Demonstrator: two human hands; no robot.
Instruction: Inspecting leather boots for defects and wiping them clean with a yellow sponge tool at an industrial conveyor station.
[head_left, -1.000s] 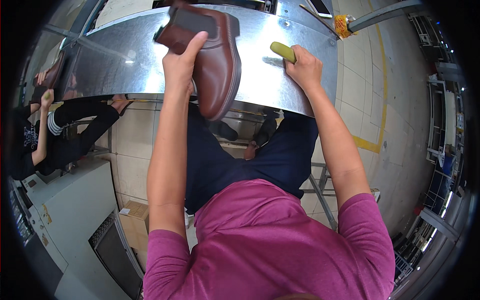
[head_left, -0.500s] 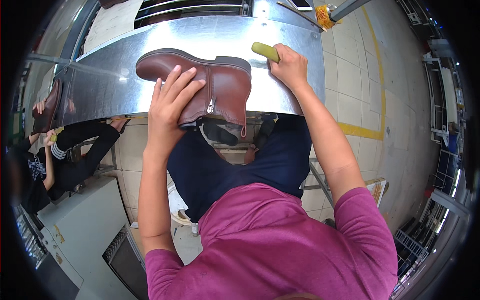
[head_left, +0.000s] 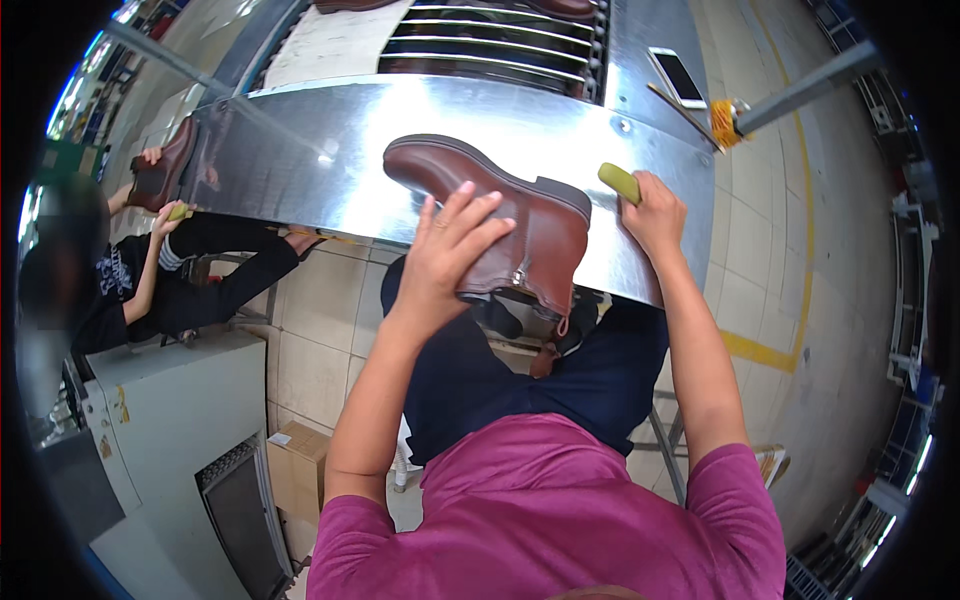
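A brown leather ankle boot [head_left: 545, 235] lies on its side over the near edge of the metal table [head_left: 340, 130]. Its toe points left, its dark sole faces away from me, and a side zipper and heel loop show. My left hand [head_left: 445, 255] grips the boot by its shaft, fingers spread over the leather; the thumb is hidden. Right of the heel, my right hand [head_left: 657, 218] is closed round an olive-green, round-ended thing [head_left: 618, 181] whose kind I cannot make out. That thing is apart from the boot.
Beyond the table plate runs a rack of metal bars [head_left: 490, 45] with a pale sheet [head_left: 335, 40]. A phone [head_left: 677, 78] and a thin stick [head_left: 683, 115] lie at the far right, near a metal post [head_left: 810, 90]. At left a co-worker [head_left: 150, 270] holds another brown boot [head_left: 165, 170].
The view has shifted, so the table, boot and both hands appear further right and lower. The phone and bars show more fully. Both hands keep their holds.
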